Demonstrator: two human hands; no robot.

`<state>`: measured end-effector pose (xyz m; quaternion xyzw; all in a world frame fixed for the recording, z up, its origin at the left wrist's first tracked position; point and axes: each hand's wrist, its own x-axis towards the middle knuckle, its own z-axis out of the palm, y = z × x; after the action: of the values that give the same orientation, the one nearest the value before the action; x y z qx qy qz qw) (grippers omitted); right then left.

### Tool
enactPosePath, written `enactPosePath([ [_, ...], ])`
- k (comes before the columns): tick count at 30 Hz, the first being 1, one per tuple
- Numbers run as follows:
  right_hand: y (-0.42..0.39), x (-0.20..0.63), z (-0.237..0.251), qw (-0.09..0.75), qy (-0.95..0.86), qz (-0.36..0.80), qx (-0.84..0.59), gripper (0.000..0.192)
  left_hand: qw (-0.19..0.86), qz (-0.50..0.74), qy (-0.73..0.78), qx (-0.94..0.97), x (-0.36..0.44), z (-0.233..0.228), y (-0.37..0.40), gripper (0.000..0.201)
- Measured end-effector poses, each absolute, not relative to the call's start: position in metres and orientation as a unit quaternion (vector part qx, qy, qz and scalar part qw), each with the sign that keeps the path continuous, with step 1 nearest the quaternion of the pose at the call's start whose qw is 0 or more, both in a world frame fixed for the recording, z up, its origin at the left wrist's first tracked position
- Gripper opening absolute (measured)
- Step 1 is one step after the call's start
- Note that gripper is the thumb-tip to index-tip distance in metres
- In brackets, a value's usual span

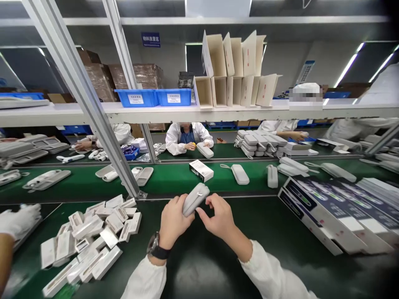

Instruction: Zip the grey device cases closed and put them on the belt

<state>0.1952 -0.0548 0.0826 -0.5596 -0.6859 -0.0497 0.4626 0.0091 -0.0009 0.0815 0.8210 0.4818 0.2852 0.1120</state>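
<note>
A closed grey zip case (195,200) is tilted up in my left hand (175,220), whose fingers wrap round its side. A small zipper pull shows near its upper end. My right hand (220,218) is just right of the case, thumb and forefinger apart and nothing visible between them. The thumb tip is close to the case's lower end; whether it touches I cannot tell. Beyond my hands, a white and black box (201,170) and another grey case (240,174) lie on the green conveyor belt (170,176).
A heap of small white boxes (93,236) lies to the left. Printed cartons (336,211) stand at the right. A metal post (90,99) rises left of my hands. A co-worker's gloved hand (20,220) is at the left edge; another person (188,137) sits opposite.
</note>
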Motion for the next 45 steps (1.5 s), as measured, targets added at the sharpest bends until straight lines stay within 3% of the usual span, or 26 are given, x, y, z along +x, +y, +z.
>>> enactPosePath([
  [3,-0.066,0.198,0.099,0.346,-0.688,-0.082,-0.632,0.030,0.011,0.222,0.491,0.842,0.020,0.084,-0.025,0.054],
  [6,-0.073,0.212,0.105,0.237,-0.693,-0.058,-0.678,0.029,-0.015,0.198,0.477,0.856,0.024,0.082,-0.036,0.055],
  [14,-0.097,0.224,0.098,0.100,-0.711,-0.031,-0.696,0.024,-0.041,0.153,0.453,0.877,0.029,0.083,-0.044,0.053],
  [19,-0.098,0.230,0.098,0.131,-0.766,-0.035,-0.628,0.011,-0.071,0.121,0.420,0.896,0.028,0.091,-0.043,0.054],
  [24,-0.099,0.241,0.109,0.125,-0.840,0.039,-0.527,0.004,-0.029,0.093,0.399,0.912,0.018,0.098,-0.044,0.053],
  [31,-0.100,0.234,0.095,0.015,-0.869,-0.119,-0.480,0.012,0.010,0.076,0.405,0.911,0.010,0.099,-0.046,0.045],
  [34,-0.098,0.233,0.091,0.002,-0.897,-0.121,-0.425,0.009,0.001,0.052,0.400,0.915,0.011,0.100,-0.047,0.035],
  [40,-0.090,0.236,0.105,-0.063,-0.932,-0.123,-0.336,0.012,-0.003,0.015,0.383,0.924,0.011,0.108,-0.046,0.033],
  [45,-0.085,0.232,0.109,-0.024,-0.936,-0.149,-0.317,0.007,0.012,0.004,0.392,0.920,0.006,0.113,-0.044,0.031],
])
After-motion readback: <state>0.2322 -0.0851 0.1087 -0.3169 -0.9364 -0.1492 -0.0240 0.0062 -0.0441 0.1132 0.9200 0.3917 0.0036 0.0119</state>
